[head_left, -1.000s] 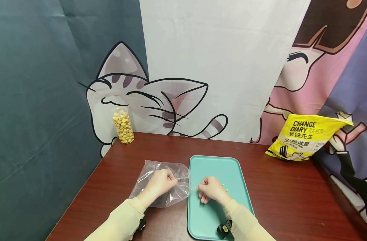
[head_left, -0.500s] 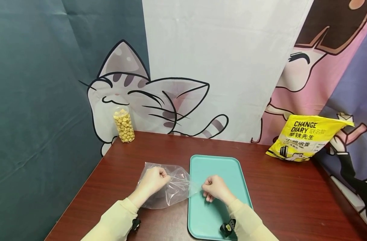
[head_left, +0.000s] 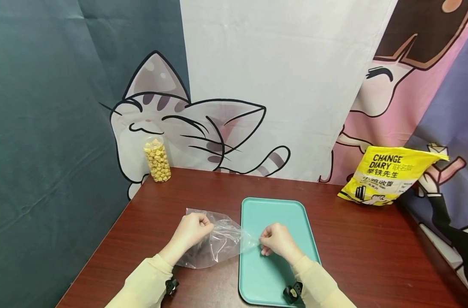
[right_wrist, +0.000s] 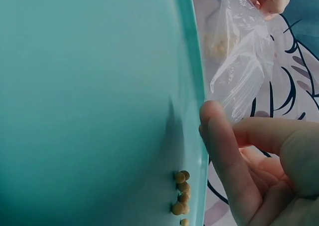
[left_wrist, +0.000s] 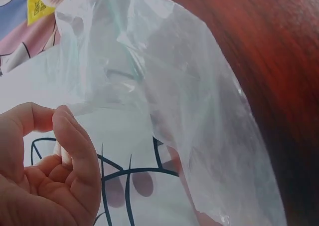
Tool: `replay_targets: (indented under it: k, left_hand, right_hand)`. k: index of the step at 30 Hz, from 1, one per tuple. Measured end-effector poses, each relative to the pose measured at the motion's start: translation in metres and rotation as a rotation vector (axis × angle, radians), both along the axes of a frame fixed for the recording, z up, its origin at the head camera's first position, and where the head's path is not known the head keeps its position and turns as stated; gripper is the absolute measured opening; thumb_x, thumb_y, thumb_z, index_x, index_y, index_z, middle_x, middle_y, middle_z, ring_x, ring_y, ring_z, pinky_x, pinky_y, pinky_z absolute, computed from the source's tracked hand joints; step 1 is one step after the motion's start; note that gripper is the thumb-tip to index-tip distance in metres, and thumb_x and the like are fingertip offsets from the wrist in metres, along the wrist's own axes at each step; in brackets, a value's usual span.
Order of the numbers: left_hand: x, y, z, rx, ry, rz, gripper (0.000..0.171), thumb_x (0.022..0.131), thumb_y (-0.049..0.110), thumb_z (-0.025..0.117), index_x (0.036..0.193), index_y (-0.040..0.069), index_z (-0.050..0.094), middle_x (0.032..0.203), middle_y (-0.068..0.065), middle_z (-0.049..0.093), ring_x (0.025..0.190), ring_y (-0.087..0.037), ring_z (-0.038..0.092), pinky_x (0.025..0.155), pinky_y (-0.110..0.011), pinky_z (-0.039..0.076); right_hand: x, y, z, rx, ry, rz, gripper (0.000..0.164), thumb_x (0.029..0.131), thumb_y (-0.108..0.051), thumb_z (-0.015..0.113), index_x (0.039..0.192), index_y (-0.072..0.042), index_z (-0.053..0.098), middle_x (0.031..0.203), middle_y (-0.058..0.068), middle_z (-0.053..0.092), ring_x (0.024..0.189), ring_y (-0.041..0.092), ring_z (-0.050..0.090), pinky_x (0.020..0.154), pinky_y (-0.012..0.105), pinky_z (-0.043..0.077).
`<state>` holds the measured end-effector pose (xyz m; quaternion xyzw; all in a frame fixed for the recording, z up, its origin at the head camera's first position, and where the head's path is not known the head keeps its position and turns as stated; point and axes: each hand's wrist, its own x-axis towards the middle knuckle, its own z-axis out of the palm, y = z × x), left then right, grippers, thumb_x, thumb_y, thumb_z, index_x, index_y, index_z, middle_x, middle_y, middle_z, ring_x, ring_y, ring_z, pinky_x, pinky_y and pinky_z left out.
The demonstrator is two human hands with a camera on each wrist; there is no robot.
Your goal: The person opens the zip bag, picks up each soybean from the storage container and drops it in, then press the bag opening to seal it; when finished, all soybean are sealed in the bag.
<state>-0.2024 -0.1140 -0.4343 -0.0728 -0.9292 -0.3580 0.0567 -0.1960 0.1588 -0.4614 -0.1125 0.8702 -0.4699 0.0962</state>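
Note:
A clear plastic bag (head_left: pixel 223 244) lies stretched between the two hands, over the table and the left rim of a turquoise tray (head_left: pixel 270 209). My left hand (head_left: pixel 190 233) pinches the bag's edge between thumb and index finger. With thumb and fingertip, my right hand (head_left: pixel 278 241) pinches the bag's other side, drawn to a point above the tray. In the right wrist view, several small round tan beans (right_wrist: pixel 183 191) sit in the tray along its edge. Something pale yellowish (right_wrist: pixel 219 46) shows blurred through the bag; its kind is unclear.
At the back left stands a clear jar of popcorn (head_left: pixel 158 162). A yellow snack bag (head_left: pixel 387 175) leans at the back right. The brown table (head_left: pixel 357 256) meets printed cloth walls behind.
My left hand has moved left and my right hand slightly right. The bag between them is pulled tauter and now reaches further over the tray.

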Motion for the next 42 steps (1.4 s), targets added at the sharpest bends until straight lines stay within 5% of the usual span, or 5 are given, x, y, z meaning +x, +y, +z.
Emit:
replay_targets:
  k: [7, 13, 26, 32, 42]
  left_hand:
    - [0.002, 0.002, 0.000, 0.065, -0.011, 0.003, 0.011, 0.074, 0.013, 0.061, 0.064, 0.017, 0.062, 0.052, 0.012, 0.052, 0.047, -0.004, 0.048, 0.049, -0.024, 0.039]
    - [0.010, 0.013, 0.004, 0.158, -0.012, -0.064, 0.009, 0.079, 0.011, 0.064, 0.070, 0.012, 0.065, 0.052, 0.008, 0.057, 0.041, -0.003, 0.049, 0.043, -0.023, 0.041]
    - [0.015, 0.028, 0.004, 0.133, 0.017, -0.089, 0.009, 0.080, 0.013, 0.064, 0.071, 0.015, 0.064, 0.055, 0.010, 0.057, 0.048, -0.003, 0.052, 0.048, -0.021, 0.041]
    - [0.015, 0.027, 0.003, 0.110, 0.013, -0.095, 0.011, 0.078, 0.012, 0.061, 0.069, 0.017, 0.062, 0.055, 0.011, 0.056, 0.050, -0.002, 0.052, 0.051, -0.022, 0.041]
    - [0.014, 0.025, 0.000, 0.094, 0.015, -0.080, 0.011, 0.078, 0.012, 0.060, 0.069, 0.018, 0.062, 0.055, 0.011, 0.057, 0.051, -0.001, 0.053, 0.053, -0.022, 0.041]
  right_hand:
    - [-0.001, 0.001, -0.002, -0.072, -0.019, -0.008, 0.011, 0.087, -0.001, 0.061, 0.081, 0.007, 0.065, 0.062, 0.009, 0.063, 0.051, 0.019, 0.064, 0.050, 0.031, 0.053]
    - [-0.001, -0.003, -0.002, -0.113, -0.007, 0.008, 0.013, 0.088, -0.005, 0.062, 0.085, 0.007, 0.067, 0.065, 0.013, 0.065, 0.052, 0.020, 0.064, 0.050, 0.031, 0.053]
    - [-0.003, 0.009, 0.003, -0.096, 0.124, -0.047, 0.024, 0.090, -0.023, 0.064, 0.095, -0.001, 0.069, 0.070, 0.014, 0.066, 0.051, 0.023, 0.058, 0.047, 0.027, 0.046]
    - [0.002, 0.026, 0.012, -0.075, 0.085, -0.061, 0.024, 0.091, -0.019, 0.062, 0.097, 0.004, 0.067, 0.072, 0.017, 0.066, 0.056, 0.024, 0.060, 0.052, 0.027, 0.048]
    - [0.003, 0.056, 0.003, 0.111, 0.101, -0.123, 0.006, 0.084, -0.012, 0.069, 0.084, -0.006, 0.068, 0.063, 0.004, 0.059, 0.057, 0.016, 0.055, 0.055, 0.026, 0.042]
